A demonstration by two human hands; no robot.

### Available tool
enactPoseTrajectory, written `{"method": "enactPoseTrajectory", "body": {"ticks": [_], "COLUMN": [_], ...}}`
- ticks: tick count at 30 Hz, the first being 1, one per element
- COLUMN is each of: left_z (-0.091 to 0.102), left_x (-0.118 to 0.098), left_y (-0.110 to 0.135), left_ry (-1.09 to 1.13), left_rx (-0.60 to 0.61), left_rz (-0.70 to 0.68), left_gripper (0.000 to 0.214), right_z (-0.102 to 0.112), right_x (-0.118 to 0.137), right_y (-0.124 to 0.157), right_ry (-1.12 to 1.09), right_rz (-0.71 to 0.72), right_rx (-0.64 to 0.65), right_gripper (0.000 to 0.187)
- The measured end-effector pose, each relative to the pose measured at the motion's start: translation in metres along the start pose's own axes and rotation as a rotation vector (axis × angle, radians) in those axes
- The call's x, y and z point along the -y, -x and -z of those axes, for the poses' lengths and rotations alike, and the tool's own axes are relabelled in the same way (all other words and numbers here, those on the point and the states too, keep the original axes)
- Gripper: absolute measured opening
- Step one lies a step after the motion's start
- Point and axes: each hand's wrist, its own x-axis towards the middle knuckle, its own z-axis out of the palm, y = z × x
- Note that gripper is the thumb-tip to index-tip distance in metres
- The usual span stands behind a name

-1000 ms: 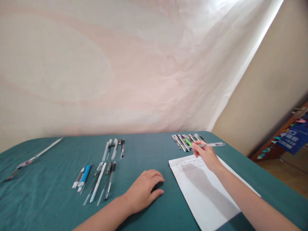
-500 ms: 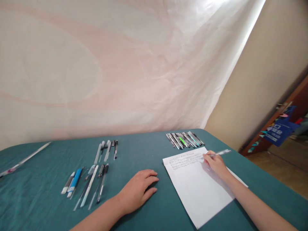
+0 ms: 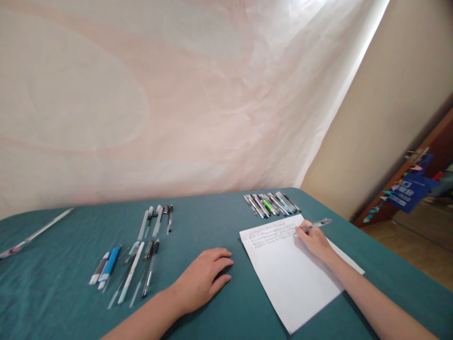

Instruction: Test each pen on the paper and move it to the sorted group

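My right hand (image 3: 314, 242) is closed around a clear pen (image 3: 322, 223), its tip down at the handwriting on the upper part of a white sheet of paper (image 3: 300, 283). Several lines of small dark writing run across the top of that sheet, and the lower part is blank. To the left of the paper, my left hand (image 3: 207, 281) lies on the green tablecloth (image 3: 208, 222) with its fingers apart and nothing in it. Nearest to it on its left is a black-capped clear pen (image 3: 150, 271).
A row of pens (image 3: 272, 205) lies beyond the paper. At left are more pens and pen parts, a white pen (image 3: 131, 274), a blue tube-like item (image 3: 109, 268) and a grey-white one (image 3: 99, 269). A long thin stick-like item (image 3: 38, 232) lies at far left.
My right hand and the pen have shifted slightly left over the writing, and the pen's back end leans a little differently. My left hand stays in place.
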Motion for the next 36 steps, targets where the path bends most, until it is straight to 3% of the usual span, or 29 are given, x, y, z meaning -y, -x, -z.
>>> {"method": "enactPoseTrajectory", "body": {"ticks": [36], "left_z": [0.0015], "left_x": [-0.0029], "left_y": [0.0], "left_ry": [0.009], "left_rx": [-0.027], "left_rz": [-0.01], "left_gripper": [0.028], "right_z": [0.0041], "right_x": [0.0014], "right_y": [0.0022], "right_ry": [0.035], "right_rz": [0.056], "right_rx": [0.018], "right_gripper": [0.024]}}
